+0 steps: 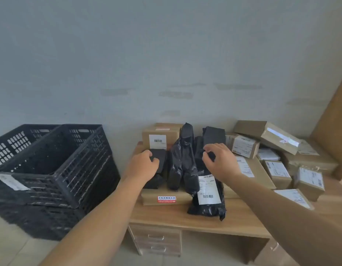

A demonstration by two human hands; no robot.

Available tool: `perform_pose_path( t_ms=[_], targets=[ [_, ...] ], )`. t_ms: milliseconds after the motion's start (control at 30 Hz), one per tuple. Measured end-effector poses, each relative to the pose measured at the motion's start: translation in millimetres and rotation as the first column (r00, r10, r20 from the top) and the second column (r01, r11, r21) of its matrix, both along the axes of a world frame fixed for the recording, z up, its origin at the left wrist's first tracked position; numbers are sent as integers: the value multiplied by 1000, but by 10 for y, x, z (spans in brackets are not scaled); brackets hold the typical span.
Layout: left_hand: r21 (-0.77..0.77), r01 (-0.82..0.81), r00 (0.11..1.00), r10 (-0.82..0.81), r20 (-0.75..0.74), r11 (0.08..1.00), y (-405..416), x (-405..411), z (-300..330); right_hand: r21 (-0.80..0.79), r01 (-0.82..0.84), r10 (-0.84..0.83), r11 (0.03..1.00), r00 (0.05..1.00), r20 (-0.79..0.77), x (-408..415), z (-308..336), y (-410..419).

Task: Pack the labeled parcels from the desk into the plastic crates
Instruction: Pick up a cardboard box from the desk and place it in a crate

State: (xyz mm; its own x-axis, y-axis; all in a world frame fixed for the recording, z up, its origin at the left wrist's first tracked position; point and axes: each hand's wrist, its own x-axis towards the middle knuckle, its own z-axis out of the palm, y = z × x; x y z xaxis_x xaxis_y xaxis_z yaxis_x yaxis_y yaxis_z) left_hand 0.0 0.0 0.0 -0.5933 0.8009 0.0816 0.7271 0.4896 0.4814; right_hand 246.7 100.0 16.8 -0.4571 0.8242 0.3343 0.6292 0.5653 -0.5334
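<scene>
On the desk (185,217), left hand (145,164) grips a black parcel (160,157); right hand (220,162) pinches another (212,136)

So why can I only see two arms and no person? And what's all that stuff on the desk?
The camera sits on the person's head and looks down, so you see only their arms. There is just this one picture. The left hand grips a small black parcel. The right hand has its fingers curled at another black parcel; I can't tell if it holds it yet. On the wooden desk lie black plastic bags, one with a white label, and brown cardboard boxes with labels. Beside the desk, on the left, stand black plastic crates, stacked. They look empty inside.
</scene>
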Motion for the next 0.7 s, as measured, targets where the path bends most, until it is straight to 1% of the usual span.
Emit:
perform_pose_path(
  t_ms=[100,167,233,367,467,533,700],
  targets=[
    [-44,-66,997,68,49,997,88,-11,-132,-63,-34,33,997,999,-14,-26,-176,148],
    [-98,-99,991,107,77,990,115,-40,-200,-150,-57,61,987,998,25,-86,-272,210],
    [-137,-131,984,145,101,982,167,-95,-221,-223,-65,72,973,997,23,-175,-317,299],
    [-177,-166,973,190,129,970,380,-361,-200,-313,-54,53,948,999,-9,-440,-329,528],
    [-181,-147,974,175,147,972,622,-651,-236,-341,-34,33,940,999,-9,-647,-345,711],
    [-180,-121,971,154,184,976,808,-862,-264,-354,-7,6,935,1000,-5,-798,-347,846],
    [-149,-47,939,95,332,988,1314,-1481,-358,-397,60,-48,916,998,41,-1234,-291,1261]
  ],
)
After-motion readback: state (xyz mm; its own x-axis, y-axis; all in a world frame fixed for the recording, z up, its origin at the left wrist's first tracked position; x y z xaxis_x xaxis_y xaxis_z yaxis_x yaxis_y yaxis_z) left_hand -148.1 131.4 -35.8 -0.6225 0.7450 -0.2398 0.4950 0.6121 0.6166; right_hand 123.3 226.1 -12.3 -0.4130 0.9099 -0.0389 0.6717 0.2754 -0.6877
